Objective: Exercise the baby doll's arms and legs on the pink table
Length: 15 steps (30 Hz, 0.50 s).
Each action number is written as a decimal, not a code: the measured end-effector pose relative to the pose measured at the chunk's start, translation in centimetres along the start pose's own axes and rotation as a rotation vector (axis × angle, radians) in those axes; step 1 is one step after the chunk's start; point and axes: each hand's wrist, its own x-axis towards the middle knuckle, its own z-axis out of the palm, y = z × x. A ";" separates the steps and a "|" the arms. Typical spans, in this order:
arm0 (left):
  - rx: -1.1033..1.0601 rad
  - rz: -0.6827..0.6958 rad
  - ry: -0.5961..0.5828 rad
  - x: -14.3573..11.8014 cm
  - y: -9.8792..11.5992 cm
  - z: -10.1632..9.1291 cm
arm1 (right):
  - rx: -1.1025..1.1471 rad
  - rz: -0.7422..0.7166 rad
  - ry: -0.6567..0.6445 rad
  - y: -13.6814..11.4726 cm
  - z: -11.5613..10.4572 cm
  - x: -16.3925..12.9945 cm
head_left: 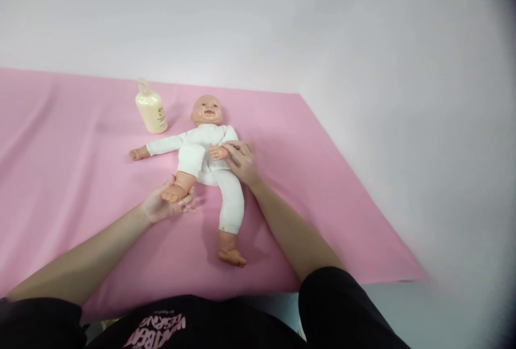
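A baby doll (205, 150) in a white suit lies on its back on the pink cloth (60, 177), head toward the wall. My left hand (167, 205) cups the doll's bent leg at the bare foot. My right hand (241, 161) rests on the doll's side and pinches its small hand near the waist. The doll's other arm stretches out to the left, and its other leg lies straight toward me.
A cream lotion bottle (151, 111) with a pump top stands upright on the cloth, left of the doll's head. The cloth's right edge runs diagonally over a white surface (423, 150). A white wall rises behind.
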 end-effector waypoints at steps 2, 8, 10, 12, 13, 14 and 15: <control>0.078 -0.015 -0.120 -0.2 -0.4 -0.5 | 0.038 0.108 0.062 0.3 0.0 -0.1; 0.299 -0.189 -0.446 -0.8 -0.5 -0.5 | 0.303 0.471 0.346 2.3 0.3 -0.1; 0.359 -0.250 -0.485 -1.0 -0.2 0.1 | 0.381 0.585 0.435 3.2 0.3 -0.1; 0.438 -0.299 -0.477 -1.2 0.2 0.7 | 0.437 0.693 0.496 4.2 0.2 -0.2; 0.491 -0.314 -0.471 -1.2 0.3 0.9 | 0.462 0.745 0.515 4.6 0.1 -0.3; 0.552 -0.322 -0.469 -1.3 0.4 1.0 | 0.489 0.795 0.532 5.0 0.1 -0.4; 0.613 -0.323 -0.467 -1.3 0.4 1.1 | 0.518 0.838 0.551 5.4 0.0 -0.5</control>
